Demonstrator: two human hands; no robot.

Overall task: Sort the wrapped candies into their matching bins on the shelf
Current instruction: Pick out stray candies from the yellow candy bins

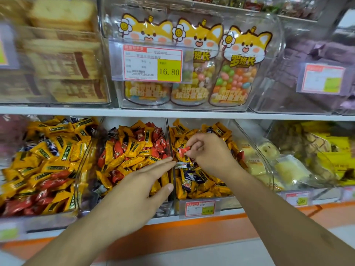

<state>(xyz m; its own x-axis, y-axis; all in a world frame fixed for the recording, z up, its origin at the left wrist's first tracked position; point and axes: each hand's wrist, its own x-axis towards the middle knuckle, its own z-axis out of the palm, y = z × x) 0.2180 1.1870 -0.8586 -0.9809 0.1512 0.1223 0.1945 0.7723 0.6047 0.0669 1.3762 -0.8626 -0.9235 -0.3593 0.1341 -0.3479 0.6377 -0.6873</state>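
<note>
Over the right-hand bin [221,189], right hand [209,152] pinches a red candy [183,150] by fingertips. Left hand [138,189] flat, fingers straight, holding nothing, resting on the middle bin [82,179] at the clear divider [171,150]. Risk: thin pinch slips, candy drops back among yellow wrappers. Divider and left hand block the crossing. Jelly-bean pouches [194,64] above.

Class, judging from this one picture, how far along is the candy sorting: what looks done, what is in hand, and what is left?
Done: nothing clearly finished. In hand: the right hand pinches a red candy over the right-hand bin; the left hand lies flat over the middle bin. Left: red, yellow and dark blue wrappers are mixed in all three candy bins, so most remains.
</note>
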